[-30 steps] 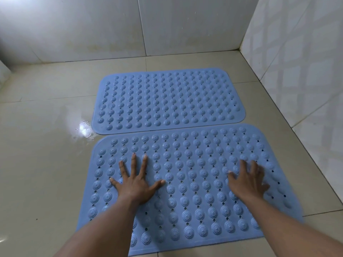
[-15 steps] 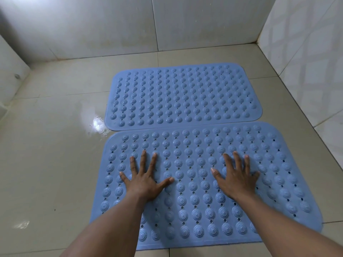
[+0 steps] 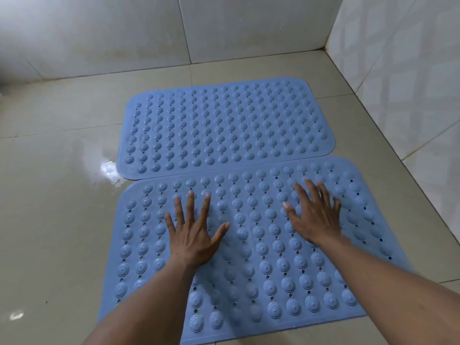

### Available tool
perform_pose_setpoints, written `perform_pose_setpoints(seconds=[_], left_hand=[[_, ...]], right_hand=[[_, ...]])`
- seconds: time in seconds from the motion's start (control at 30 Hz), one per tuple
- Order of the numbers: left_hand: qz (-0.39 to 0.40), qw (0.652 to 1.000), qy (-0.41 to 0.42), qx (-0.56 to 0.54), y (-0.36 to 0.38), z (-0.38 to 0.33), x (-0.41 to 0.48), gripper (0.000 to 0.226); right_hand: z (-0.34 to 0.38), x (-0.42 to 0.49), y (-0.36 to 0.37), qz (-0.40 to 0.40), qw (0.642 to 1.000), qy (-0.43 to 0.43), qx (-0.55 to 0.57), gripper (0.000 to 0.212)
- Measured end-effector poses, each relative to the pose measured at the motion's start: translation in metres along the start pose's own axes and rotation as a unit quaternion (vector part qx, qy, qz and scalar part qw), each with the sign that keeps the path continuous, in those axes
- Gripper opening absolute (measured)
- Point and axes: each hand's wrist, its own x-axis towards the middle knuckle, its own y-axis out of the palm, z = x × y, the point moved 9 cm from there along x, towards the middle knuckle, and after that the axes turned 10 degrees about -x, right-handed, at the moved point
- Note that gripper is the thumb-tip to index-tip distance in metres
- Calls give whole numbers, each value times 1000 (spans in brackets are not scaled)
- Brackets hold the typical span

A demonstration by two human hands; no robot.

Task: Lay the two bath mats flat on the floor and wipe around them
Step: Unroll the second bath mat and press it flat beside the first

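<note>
Two blue rubber bath mats with raised suction bumps lie flat on the beige tiled floor, long edges side by side. The far mat [image 3: 224, 125] lies untouched. On the near mat [image 3: 261, 245] both my hands press palm down with fingers spread. My left hand [image 3: 194, 232] rests on its left-centre part. My right hand [image 3: 313, 215] lies toward its right side, slightly blurred. Both forearms cover parts of the near mat's front edge.
A wet, shiny patch [image 3: 109, 170] sits on the floor just left of where the mats meet. A white tiled wall [image 3: 174, 33] stands behind the far mat, and a patterned wall [image 3: 398, 83] runs close along the right.
My right hand has slid back to the right and farther up the near mat. My left hand stays spread in about the same place. The view shifted a little.
</note>
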Motion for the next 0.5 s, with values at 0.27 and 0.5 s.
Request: perform_pose_setpoints(seconds=[0.27, 0.5], left_hand=[[-18, 995, 89, -36, 16, -145, 69, 80], [-67, 991, 113, -9, 51, -176, 81, 75]], right_hand=[[-57, 75, -8, -4, 999, -37, -29, 74], [-56, 72, 9, -102, 993, -57, -21, 62]])
